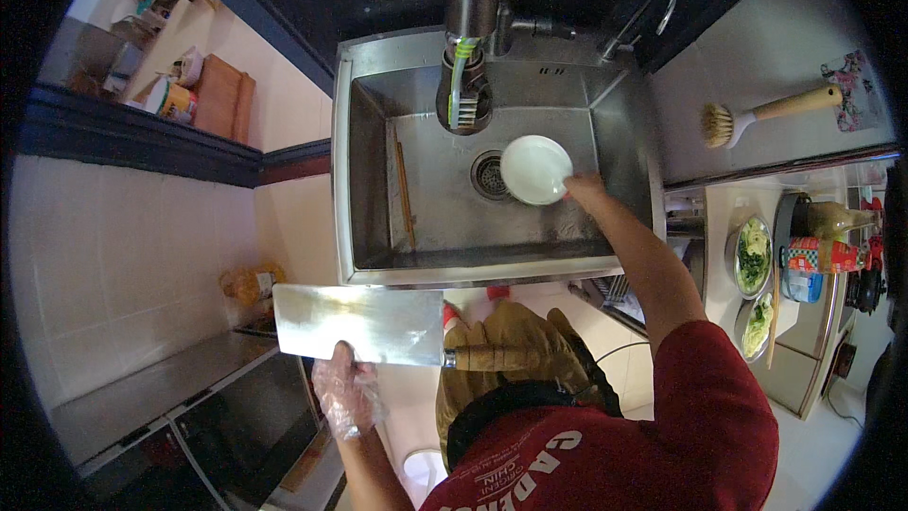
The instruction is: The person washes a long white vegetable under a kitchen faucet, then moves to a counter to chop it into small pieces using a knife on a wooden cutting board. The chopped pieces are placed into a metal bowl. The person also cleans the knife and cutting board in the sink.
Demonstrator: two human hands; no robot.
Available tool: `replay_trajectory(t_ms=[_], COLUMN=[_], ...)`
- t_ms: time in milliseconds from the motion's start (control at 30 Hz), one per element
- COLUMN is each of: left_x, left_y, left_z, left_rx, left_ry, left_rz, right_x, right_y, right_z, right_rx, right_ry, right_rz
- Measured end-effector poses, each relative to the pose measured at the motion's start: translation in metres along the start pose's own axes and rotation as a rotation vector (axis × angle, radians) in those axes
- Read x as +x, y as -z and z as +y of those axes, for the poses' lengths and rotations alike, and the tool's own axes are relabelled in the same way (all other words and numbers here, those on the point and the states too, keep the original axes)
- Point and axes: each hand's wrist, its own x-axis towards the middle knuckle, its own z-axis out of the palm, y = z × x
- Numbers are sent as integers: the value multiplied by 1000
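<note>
My left hand (347,390), in a clear plastic glove, grips the blade of a cleaver (358,323) near its lower edge. The wooden handle points right, in front of my body. Inside the stainless steel sink (440,209), my right hand (585,188) holds a white bowl (537,169) by its rim, with the bowl beside and partly over the drain (489,174). A pair of wooden chopsticks (404,188) lies in the sink's left part. The faucet (464,85) hangs over the back, with a green-and-white brush at its head.
A wooden-handled scrub brush (794,103) lies on the counter right of the sink. Farther right stand plates of noodles and greens (753,255) with bottles behind. Left are a tiled wall, a dark-fronted cabinet (241,440) and a wooden box (223,103). The sink's front rim (482,273) lies before me.
</note>
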Motion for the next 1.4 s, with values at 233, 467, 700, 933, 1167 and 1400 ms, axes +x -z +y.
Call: replay_trajectory(t_ms=[233,467,700,933,1167,1400], left_x=[33,68,114,143,166,181], left_y=[-55,-107,-143,-158,-161,-187], left_z=[14,13,-7,-11,-22,-42], left_rx=[-45,2,188,147,218,171], left_ry=[144,295,362,435,465,421], left_rz=[-151,-432,-638,-649,-605,-699], right_x=[-21,-24,-41,-18,-172,-243], right_y=[48,60,73,78,54,-6], right_z=[18,-16,-243,-259,-186,-98], right_rx=[79,-557,-99,-113,-454,-334], right_ry=[-242,387,830,708,610,782], right_rz=[-126,2,205,198,-425,-220])
